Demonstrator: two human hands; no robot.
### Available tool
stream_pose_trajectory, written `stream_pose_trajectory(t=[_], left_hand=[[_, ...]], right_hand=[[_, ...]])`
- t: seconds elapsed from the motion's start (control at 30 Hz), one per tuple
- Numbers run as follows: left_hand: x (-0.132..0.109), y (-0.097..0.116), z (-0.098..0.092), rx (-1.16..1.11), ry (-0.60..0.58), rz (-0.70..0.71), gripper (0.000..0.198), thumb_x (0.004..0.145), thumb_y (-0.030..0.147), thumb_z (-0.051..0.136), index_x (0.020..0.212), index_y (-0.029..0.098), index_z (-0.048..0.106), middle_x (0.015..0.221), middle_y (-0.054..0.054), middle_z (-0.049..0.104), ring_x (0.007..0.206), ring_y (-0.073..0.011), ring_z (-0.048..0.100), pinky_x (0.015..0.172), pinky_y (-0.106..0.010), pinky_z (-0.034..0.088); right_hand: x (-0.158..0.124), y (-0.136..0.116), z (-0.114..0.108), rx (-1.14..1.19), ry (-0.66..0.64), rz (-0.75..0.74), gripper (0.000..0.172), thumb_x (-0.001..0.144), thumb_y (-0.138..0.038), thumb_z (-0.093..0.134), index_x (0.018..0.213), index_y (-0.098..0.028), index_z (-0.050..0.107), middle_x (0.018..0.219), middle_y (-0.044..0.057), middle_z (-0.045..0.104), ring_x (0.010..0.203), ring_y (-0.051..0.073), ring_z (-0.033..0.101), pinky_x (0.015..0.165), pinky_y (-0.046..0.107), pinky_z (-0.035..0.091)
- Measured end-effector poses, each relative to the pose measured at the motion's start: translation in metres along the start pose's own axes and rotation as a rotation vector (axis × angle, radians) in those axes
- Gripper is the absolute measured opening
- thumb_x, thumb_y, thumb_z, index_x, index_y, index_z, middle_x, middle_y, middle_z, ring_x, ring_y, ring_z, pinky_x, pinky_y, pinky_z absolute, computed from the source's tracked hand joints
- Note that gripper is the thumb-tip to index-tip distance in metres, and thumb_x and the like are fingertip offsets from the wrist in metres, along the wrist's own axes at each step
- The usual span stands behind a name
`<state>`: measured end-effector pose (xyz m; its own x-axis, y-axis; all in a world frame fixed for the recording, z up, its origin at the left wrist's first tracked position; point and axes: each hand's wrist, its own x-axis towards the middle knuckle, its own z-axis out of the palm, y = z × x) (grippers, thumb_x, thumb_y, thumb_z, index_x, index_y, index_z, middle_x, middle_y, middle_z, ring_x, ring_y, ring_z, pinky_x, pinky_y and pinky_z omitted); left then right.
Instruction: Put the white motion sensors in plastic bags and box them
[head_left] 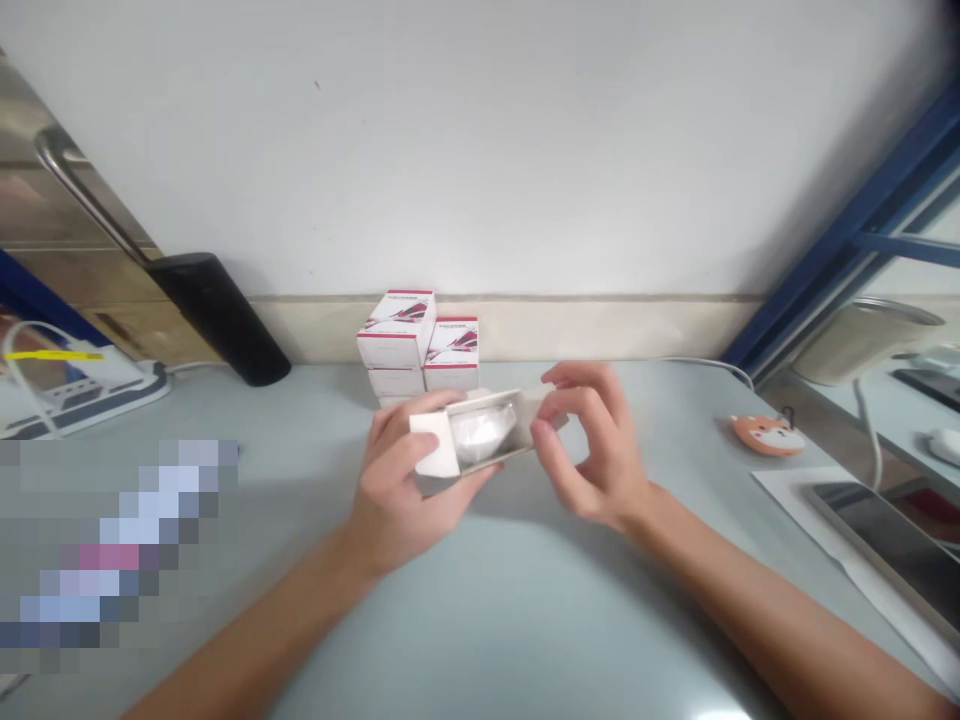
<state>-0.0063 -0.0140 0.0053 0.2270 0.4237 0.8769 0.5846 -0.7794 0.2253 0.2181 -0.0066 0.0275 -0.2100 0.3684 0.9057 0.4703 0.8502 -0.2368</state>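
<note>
A small white cardboard box [487,466] is held above the table with its opened side facing me. Inside it lies something in clear, shiny plastic wrapping [482,432]; its kind cannot be made out. My left hand [409,490] is wrapped round the box's left end, the thumb pressing on a white end flap [435,446]. With thumb and index finger, my right hand [592,440] pinches the flap at the box's right end. Behind the hands stand several stacked white boxes with magenta edges and a printed pattern [397,330].
A black cylinder [217,315] leans near the wall, left of the stack. Farther left is a white power strip [97,390], beside a pixelated area. On the right are an orange animal-faced case [767,436], white paper [795,490] and a dark-screened phone [885,540].
</note>
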Motion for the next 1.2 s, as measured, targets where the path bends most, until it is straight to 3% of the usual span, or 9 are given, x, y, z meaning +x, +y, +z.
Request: stream_pose_trajectory(t=[0.23, 0.37, 0.5, 0.6, 0.7, 0.83, 0.9, 1.07, 1.2], left_hand=[[0.012, -0.001, -0.007, 0.217, -0.065, 0.231, 0.046, 0.08, 0.006, 0.081, 0.108, 0.027, 0.051, 0.129, -0.013, 0.074, 0.114, -0.0295, 0.071, 0.088, -0.043, 0.052], [0.009, -0.005, -0.005, 0.182, -0.154, 0.309, 0.049, 0.08, 0.0, 0.077, 0.114, 0.026, 0.053, 0.13, -0.015, 0.074, 0.117, -0.0299, 0.069, 0.09, -0.044, 0.055], [0.012, -0.001, -0.002, 0.087, -0.201, 0.282, 0.049, 0.084, 0.004, 0.077, 0.122, 0.027, 0.057, 0.134, -0.014, 0.073, 0.118, -0.027, 0.069, 0.094, -0.042, 0.059], [0.013, 0.005, 0.005, 0.048, -0.203, 0.172, 0.053, 0.089, 0.012, 0.078, 0.135, 0.028, 0.057, 0.142, -0.011, 0.069, 0.124, -0.0252, 0.069, 0.103, -0.041, 0.059], [0.006, 0.009, 0.013, 0.023, -0.092, 0.005, 0.061, 0.09, 0.019, 0.078, 0.146, 0.032, 0.056, 0.152, -0.008, 0.062, 0.132, -0.0255, 0.067, 0.113, -0.041, 0.055], [-0.001, 0.01, 0.014, -0.092, 0.036, -0.317, 0.069, 0.09, 0.029, 0.08, 0.153, 0.035, 0.054, 0.15, -0.005, 0.065, 0.134, -0.0278, 0.066, 0.118, -0.042, 0.052], [0.003, 0.012, 0.014, -0.27, 0.039, -0.485, 0.081, 0.091, 0.034, 0.079, 0.162, 0.034, 0.041, 0.15, -0.007, 0.065, 0.136, -0.0283, 0.064, 0.117, -0.043, 0.052], [0.028, 0.022, 0.035, -0.683, -0.142, -0.573, 0.097, 0.094, 0.042, 0.073, 0.17, 0.03, 0.014, 0.149, -0.011, 0.065, 0.137, -0.0281, 0.062, 0.119, -0.045, 0.046], [0.049, 0.011, 0.063, -0.764, -0.448, -0.813, 0.101, 0.093, 0.045, 0.072, 0.17, 0.029, 0.009, 0.136, -0.012, 0.073, 0.111, -0.0287, 0.075, 0.099, -0.045, 0.058]], right_hand=[[-0.006, 0.002, 0.014, 0.02, -0.192, 0.382, 0.019, 0.101, -0.036, 0.065, 0.115, -0.029, 0.075, 0.128, 0.009, 0.061, 0.12, 0.027, 0.061, 0.102, 0.046, 0.053], [-0.011, 0.006, 0.02, 0.175, -0.228, 0.638, 0.018, 0.095, -0.044, 0.072, 0.102, -0.03, 0.08, 0.129, 0.008, 0.063, 0.123, 0.028, 0.06, 0.102, 0.045, 0.053], [-0.009, 0.018, 0.017, 0.153, -0.195, 0.673, 0.01, 0.09, -0.035, 0.074, 0.085, -0.028, 0.079, 0.119, 0.006, 0.067, 0.117, 0.028, 0.063, 0.104, 0.048, 0.05], [-0.001, 0.031, 0.008, 0.128, -0.113, 0.632, 0.009, 0.088, -0.028, 0.069, 0.082, -0.025, 0.075, 0.114, 0.006, 0.067, 0.112, 0.026, 0.065, 0.101, 0.046, 0.05], [0.009, 0.048, -0.005, 0.298, 0.015, 0.657, 0.012, 0.089, -0.034, 0.067, 0.083, -0.023, 0.07, 0.113, 0.006, 0.068, 0.105, 0.023, 0.066, 0.089, 0.038, 0.055], [0.017, 0.075, -0.023, 0.595, 0.355, 1.059, 0.012, 0.092, -0.034, 0.059, 0.087, -0.023, 0.06, 0.09, 0.001, 0.068, 0.072, 0.016, 0.067, 0.062, 0.029, 0.056], [0.018, 0.089, -0.031, 0.656, 0.478, 1.234, 0.004, 0.092, -0.026, 0.054, 0.09, -0.023, 0.057, 0.087, 0.0, 0.068, 0.059, 0.013, 0.064, 0.055, 0.027, 0.054], [0.014, 0.112, -0.045, 0.66, 0.557, 1.304, 0.012, 0.092, -0.017, 0.043, 0.09, -0.022, 0.054, 0.081, 0.003, 0.071, 0.056, 0.011, 0.062, 0.055, 0.024, 0.055], [0.01, 0.118, -0.048, 0.599, 0.569, 1.275, 0.004, 0.092, -0.022, 0.048, 0.09, -0.024, 0.048, 0.079, 0.0, 0.073, 0.056, 0.011, 0.062, 0.051, 0.021, 0.048]])
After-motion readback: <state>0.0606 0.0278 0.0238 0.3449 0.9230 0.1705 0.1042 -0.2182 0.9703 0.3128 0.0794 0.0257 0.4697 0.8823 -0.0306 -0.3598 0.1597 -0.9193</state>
